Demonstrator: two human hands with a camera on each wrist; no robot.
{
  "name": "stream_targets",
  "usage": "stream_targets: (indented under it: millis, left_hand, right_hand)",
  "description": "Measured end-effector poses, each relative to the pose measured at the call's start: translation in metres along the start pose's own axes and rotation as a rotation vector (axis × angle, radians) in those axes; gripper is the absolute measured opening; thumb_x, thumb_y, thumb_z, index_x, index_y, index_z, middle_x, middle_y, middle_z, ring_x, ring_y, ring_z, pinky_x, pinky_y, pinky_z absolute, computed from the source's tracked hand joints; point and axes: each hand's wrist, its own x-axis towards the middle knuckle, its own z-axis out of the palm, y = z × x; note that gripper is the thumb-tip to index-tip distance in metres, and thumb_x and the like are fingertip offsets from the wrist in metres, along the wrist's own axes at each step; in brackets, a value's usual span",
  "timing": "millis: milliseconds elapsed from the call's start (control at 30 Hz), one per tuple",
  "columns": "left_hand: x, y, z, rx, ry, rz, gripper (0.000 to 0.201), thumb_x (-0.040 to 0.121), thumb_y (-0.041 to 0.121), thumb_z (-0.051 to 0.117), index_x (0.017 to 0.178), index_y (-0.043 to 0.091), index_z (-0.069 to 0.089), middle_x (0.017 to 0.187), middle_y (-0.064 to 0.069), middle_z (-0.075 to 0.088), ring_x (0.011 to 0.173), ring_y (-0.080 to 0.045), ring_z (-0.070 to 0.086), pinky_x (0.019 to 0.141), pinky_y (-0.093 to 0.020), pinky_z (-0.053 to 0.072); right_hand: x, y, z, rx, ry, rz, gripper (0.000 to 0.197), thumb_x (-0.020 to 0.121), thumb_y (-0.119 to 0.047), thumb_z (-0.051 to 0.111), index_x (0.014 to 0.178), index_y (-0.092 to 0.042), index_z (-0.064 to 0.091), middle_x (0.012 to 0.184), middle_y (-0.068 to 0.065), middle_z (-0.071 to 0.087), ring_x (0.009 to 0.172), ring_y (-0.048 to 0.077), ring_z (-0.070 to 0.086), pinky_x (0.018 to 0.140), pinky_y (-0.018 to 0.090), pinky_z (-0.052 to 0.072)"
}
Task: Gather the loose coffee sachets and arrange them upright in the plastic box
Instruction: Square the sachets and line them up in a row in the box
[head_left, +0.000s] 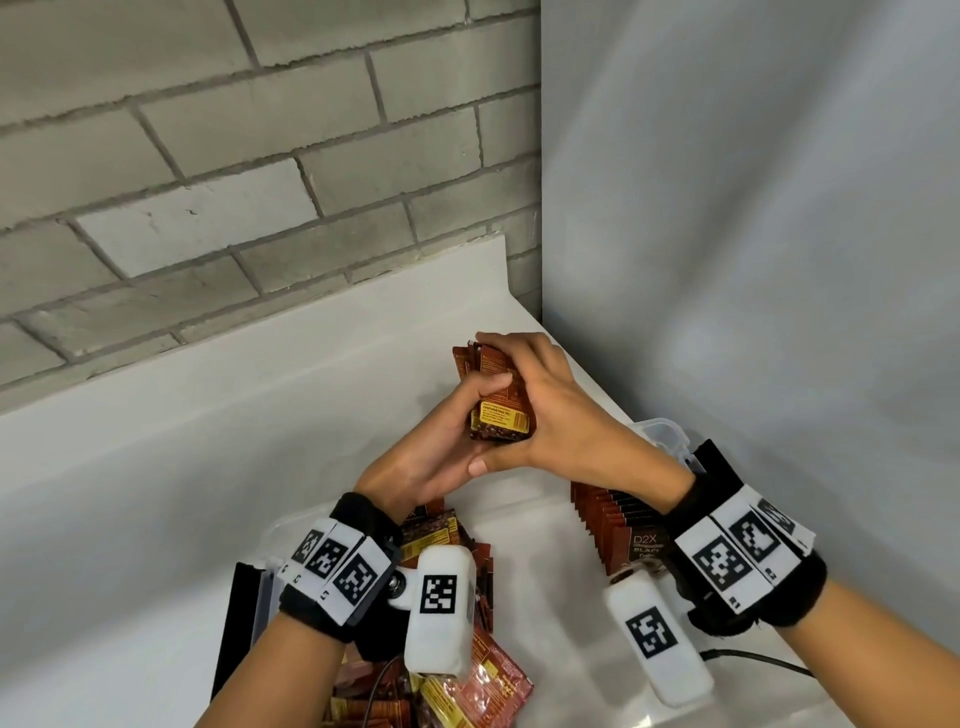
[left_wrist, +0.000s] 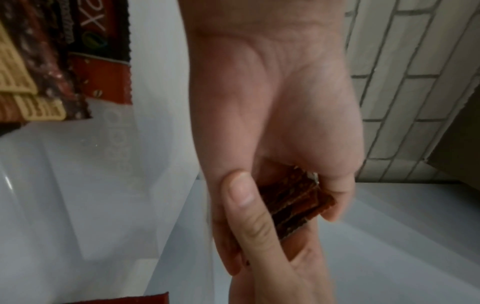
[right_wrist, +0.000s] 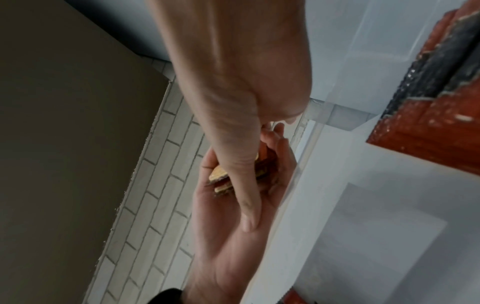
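Observation:
Both hands hold one stack of brown-red coffee sachets (head_left: 501, 415) above the white counter. My left hand (head_left: 457, 421) grips it from the left, thumb across the front. My right hand (head_left: 545, 400) wraps the top and right side, its thumb under the bottom edge. The stack's edges (left_wrist: 293, 203) show between the palms in the left wrist view, and as yellow edges (right_wrist: 221, 181) in the right wrist view. A row of sachets (head_left: 618, 525) stands upright in the translucent plastic box (head_left: 660, 434). Loose sachets (head_left: 457, 680) lie heaped at lower left.
A grey brick wall and a white panel close off the back and right. A black flat object (head_left: 239, 623) stands left of the heap. A black cable (head_left: 753, 657) runs along the lower right. Bare white counter (head_left: 208, 441) stretches left.

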Motion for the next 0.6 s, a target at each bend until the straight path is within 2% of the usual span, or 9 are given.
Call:
stream_targets:
  millis: [67, 133, 200, 233, 333, 433, 500, 600]
  left_hand:
    - [-0.001, 0.000, 0.000, 0.007, -0.008, -0.004, 0.026, 0.089, 0.026, 0.056, 0.110, 0.010, 0.059, 0.092, -0.006, 0.071, 0.090, -0.013, 0.068, 0.077, -0.026, 0.056]
    - [-0.001, 0.001, 0.001, 0.006, -0.022, -0.001, 0.028, 0.089, 0.031, 0.059, 0.107, 0.011, 0.061, 0.091, -0.006, 0.072, 0.088, -0.012, 0.069, 0.074, -0.024, 0.055]
    - [-0.002, 0.001, 0.002, -0.015, -0.033, 0.015, 0.036, 0.082, 0.041, 0.069, 0.104, 0.011, 0.066, 0.092, -0.008, 0.071, 0.089, -0.014, 0.069, 0.073, -0.026, 0.056]
    - [-0.002, 0.001, 0.002, -0.028, -0.035, 0.024, 0.042, 0.078, 0.045, 0.068, 0.102, 0.011, 0.067, 0.092, -0.009, 0.070, 0.089, -0.015, 0.069, 0.074, -0.027, 0.056]
    - [-0.002, 0.002, 0.005, -0.034, -0.032, 0.028, 0.057, 0.080, 0.056, 0.050, 0.111, 0.010, 0.061, 0.100, -0.011, 0.067, 0.095, -0.018, 0.068, 0.085, -0.030, 0.056]
    - [-0.002, 0.001, 0.005, 0.012, 0.006, 0.038, 0.068, 0.075, 0.059, 0.042, 0.118, 0.010, 0.057, 0.109, -0.014, 0.065, 0.102, -0.020, 0.067, 0.091, -0.032, 0.053]
    - [-0.002, 0.000, 0.005, 0.040, 0.022, 0.033, 0.075, 0.070, 0.062, 0.042, 0.122, 0.010, 0.055, 0.116, -0.016, 0.062, 0.105, -0.022, 0.066, 0.094, -0.035, 0.051]
    - [-0.002, 0.001, 0.005, 0.031, 0.031, 0.031, 0.076, 0.070, 0.064, 0.041, 0.120, 0.010, 0.056, 0.113, -0.016, 0.064, 0.106, -0.023, 0.065, 0.094, -0.037, 0.051]
  right_hand:
    - [0.001, 0.000, -0.001, -0.012, 0.029, -0.004, 0.102, 0.055, -0.035, 0.091, 0.139, -0.021, 0.033, 0.126, -0.006, 0.032, 0.123, 0.010, 0.031, 0.105, 0.025, 0.035]
    - [0.001, -0.002, 0.000, -0.021, 0.057, -0.003, 0.096, 0.057, -0.036, 0.090, 0.133, -0.017, 0.036, 0.120, -0.008, 0.031, 0.119, 0.010, 0.033, 0.101, 0.024, 0.036]
    - [0.000, -0.003, 0.000, -0.011, 0.053, -0.025, 0.091, 0.059, -0.035, 0.089, 0.130, -0.017, 0.035, 0.119, -0.008, 0.033, 0.116, 0.010, 0.036, 0.098, 0.026, 0.039]
    - [0.000, -0.003, 0.000, 0.002, 0.036, -0.030, 0.089, 0.061, -0.033, 0.088, 0.130, -0.019, 0.034, 0.119, -0.008, 0.036, 0.115, 0.009, 0.039, 0.096, 0.026, 0.041]
    - [-0.003, -0.008, -0.002, 0.027, -0.032, 0.011, 0.085, 0.066, -0.031, 0.084, 0.132, -0.027, 0.029, 0.111, -0.013, 0.038, 0.107, 0.007, 0.043, 0.087, 0.023, 0.042]
    - [-0.004, -0.011, -0.003, -0.016, -0.026, -0.018, 0.087, 0.069, -0.027, 0.082, 0.137, -0.022, 0.029, 0.104, -0.030, 0.030, 0.109, 0.003, 0.035, 0.095, 0.027, 0.040]
    - [-0.004, -0.013, -0.003, -0.032, -0.019, -0.043, 0.086, 0.069, -0.026, 0.081, 0.138, -0.019, 0.031, 0.105, -0.027, 0.029, 0.110, 0.001, 0.032, 0.098, 0.030, 0.039]
    - [-0.003, -0.011, -0.003, -0.050, -0.001, -0.051, 0.085, 0.069, -0.027, 0.082, 0.138, -0.017, 0.034, 0.114, -0.015, 0.033, 0.111, 0.003, 0.031, 0.098, 0.028, 0.037]
